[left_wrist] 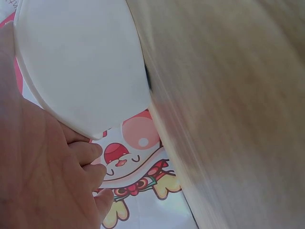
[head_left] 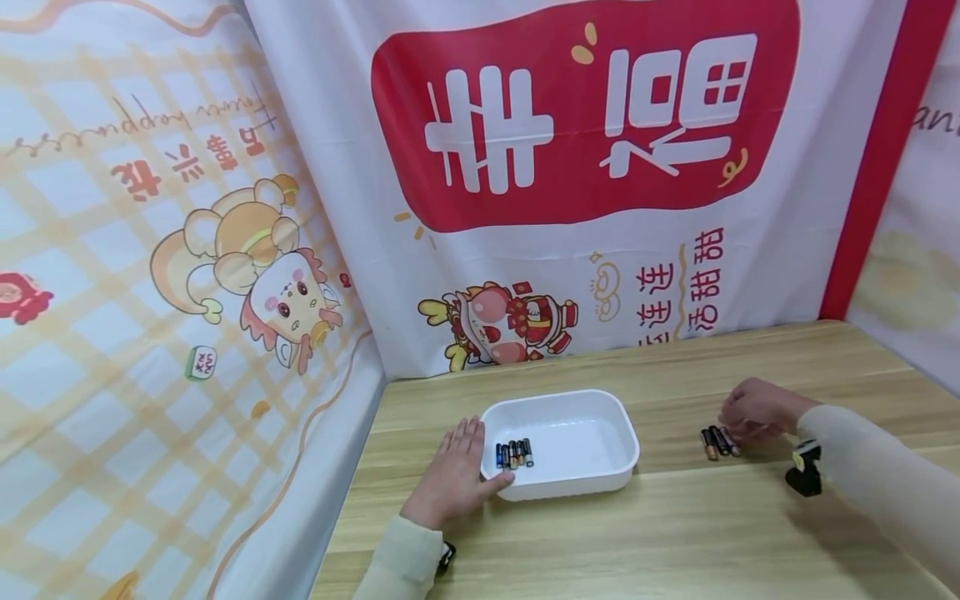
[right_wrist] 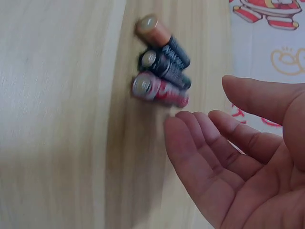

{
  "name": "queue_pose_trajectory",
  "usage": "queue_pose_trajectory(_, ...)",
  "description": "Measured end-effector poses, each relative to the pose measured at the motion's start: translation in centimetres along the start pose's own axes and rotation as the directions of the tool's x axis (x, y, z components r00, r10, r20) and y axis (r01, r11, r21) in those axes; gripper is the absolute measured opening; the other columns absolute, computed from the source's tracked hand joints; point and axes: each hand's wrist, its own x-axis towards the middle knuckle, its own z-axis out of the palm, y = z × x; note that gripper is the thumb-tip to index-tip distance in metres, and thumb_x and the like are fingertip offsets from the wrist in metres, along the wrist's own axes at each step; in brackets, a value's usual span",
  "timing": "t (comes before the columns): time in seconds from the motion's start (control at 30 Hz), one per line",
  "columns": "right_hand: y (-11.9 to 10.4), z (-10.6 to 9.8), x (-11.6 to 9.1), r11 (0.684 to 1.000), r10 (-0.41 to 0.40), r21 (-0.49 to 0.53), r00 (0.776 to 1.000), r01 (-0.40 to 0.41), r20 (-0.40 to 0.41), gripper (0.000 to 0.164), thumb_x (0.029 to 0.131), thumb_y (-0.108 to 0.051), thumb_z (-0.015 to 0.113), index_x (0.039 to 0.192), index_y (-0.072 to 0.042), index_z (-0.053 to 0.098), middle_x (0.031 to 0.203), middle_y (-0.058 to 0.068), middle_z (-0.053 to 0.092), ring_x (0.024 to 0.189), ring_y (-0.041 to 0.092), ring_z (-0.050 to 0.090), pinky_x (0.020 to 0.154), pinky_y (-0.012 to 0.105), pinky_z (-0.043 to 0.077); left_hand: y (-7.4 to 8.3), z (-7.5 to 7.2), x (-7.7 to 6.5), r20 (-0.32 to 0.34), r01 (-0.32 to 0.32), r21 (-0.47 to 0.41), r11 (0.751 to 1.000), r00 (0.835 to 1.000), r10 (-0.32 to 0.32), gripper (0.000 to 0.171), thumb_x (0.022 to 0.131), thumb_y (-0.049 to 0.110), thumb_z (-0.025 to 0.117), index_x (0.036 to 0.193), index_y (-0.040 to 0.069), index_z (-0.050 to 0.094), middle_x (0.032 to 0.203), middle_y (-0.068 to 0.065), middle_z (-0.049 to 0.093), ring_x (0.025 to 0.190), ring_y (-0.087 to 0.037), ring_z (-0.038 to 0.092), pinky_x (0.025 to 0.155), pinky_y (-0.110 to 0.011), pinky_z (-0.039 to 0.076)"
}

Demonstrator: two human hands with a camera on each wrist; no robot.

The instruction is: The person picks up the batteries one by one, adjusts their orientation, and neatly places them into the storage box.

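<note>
Pale sleeves (head_left: 881, 475) stretch forward as a left hand (head_left: 453, 479), thumb spread from its fingers, touches a white tray (head_left: 581, 450) holding a row of batteries (head_left: 513, 454), while a right hand (head_left: 759, 411), thumb parted from loosely bent fingers, hovers just beside three batteries (right_wrist: 167, 70) on a wooden table (head_left: 570, 550)

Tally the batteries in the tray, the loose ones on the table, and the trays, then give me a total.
Batteries in the tray: 5
Loose batteries on the table: 3
White tray: 1
Total: 9
</note>
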Motion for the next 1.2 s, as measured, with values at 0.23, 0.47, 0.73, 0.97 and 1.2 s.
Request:
queue_pose_trajectory(0.23,1.0,-0.8,-0.3,0.999,0.031,-0.022,1.000,-0.031,0.000,0.014,0.090,-0.004,0.058,0.096,0.008,0.063,0.082,0.011,0.062,0.074,0.023,0.061,0.066,0.038,0.056,0.0,0.0,-0.1,0.011,0.008,-0.017,1.000,1.000,-0.008,0.103,0.088,0.077,0.036,0.156,0.004,0.012,0.161,-0.009,0.004,0.147,-0.029,0.003,0.117,-0.048,0.008)
queue_pose_trajectory(0.47,1.6,-0.1,-0.2,0.999,0.024,0.030,0.999,-0.024,-0.026,0.010,0.090,-0.002,0.057,0.093,0.005,0.063,0.078,0.009,0.059,0.070,0.021,0.056,0.064,0.037,0.055,0.1,-0.1,-0.1,0.017,0.006,-0.020,1.000,1.000,-0.005,0.102,0.088,0.077,0.036,0.156,0.004,0.012,0.162,-0.010,0.004,0.147,-0.029,0.004,0.117,-0.048,0.008)
queue_pose_trajectory(0.73,1.4,0.8,0.1,0.998,0.048,0.033,0.998,-0.047,-0.029,0.008,0.086,0.002,0.056,0.088,0.004,0.063,0.074,0.007,0.060,0.067,0.019,0.057,0.061,0.035,0.055,-0.1,0.3,0.0,0.020,0.008,-0.013,1.000,1.000,-0.007,0.103,0.088,0.077,0.035,0.156,0.005,0.010,0.161,-0.009,0.002,0.147,-0.028,0.002,0.117,-0.047,0.007)
queue_pose_trajectory(0.97,0.9,0.9,0.2,0.999,0.047,-0.008,0.998,-0.047,-0.047,0.007,0.087,0.001,0.058,0.091,0.005,0.063,0.075,0.008,0.060,0.067,0.019,0.058,0.062,0.036,0.056,0.0,0.2,0.1,0.010,0.006,-0.011,1.000,1.000,-0.006,0.102,0.089,0.077,0.036,0.156,0.004,0.010,0.162,-0.009,0.002,0.147,-0.030,0.003,0.117,-0.048,0.007)
queue_pose_trajectory(1.2,0.6,1.3,0.4,0.997,0.017,-0.068,0.997,-0.022,-0.072,0.003,0.081,0.001,0.063,0.082,0.003,0.061,0.067,0.007,0.058,0.062,0.018,0.056,0.056,0.033,0.055,-0.1,0.2,0.1,0.005,0.014,-0.005,1.000,1.000,-0.014,0.102,0.088,0.077,0.036,0.156,0.006,0.010,0.162,-0.008,0.002,0.147,-0.028,0.002,0.117,-0.046,0.006)
